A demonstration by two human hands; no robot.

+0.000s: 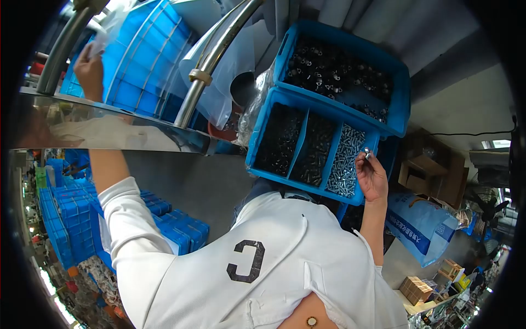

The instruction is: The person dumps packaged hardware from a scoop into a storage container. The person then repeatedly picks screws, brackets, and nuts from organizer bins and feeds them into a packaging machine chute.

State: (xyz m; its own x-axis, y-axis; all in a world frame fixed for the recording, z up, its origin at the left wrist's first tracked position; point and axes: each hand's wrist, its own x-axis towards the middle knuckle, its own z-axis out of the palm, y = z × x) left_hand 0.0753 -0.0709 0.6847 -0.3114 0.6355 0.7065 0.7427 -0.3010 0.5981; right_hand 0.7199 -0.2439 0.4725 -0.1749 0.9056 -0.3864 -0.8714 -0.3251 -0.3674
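Note:
My right hand (pixel 372 176) is closed in a pinch on a small shiny metal screw (pixel 367 151). It is beside the right compartment of a blue divided bin, which holds many silvery screws (pixel 345 162). The two other compartments hold small dark parts (pixel 280 140) and dark fasteners (pixel 313 148). My left hand (pixel 89 71) is raised beyond a metal ledge, its fingers closed on a translucent plastic bag (pixel 113 26). The bag partly covers the fingertips.
Behind the divided bin stands a larger blue bin (pixel 406 93) with dark and metal clips. A polished metal ledge (pixel 126 131) and upright metal pole (pixel 189 104) lie between my left forearm and hand. Blue crates (pixel 71 219) stand at left, a blue-white sack (pixel 419 227) at right.

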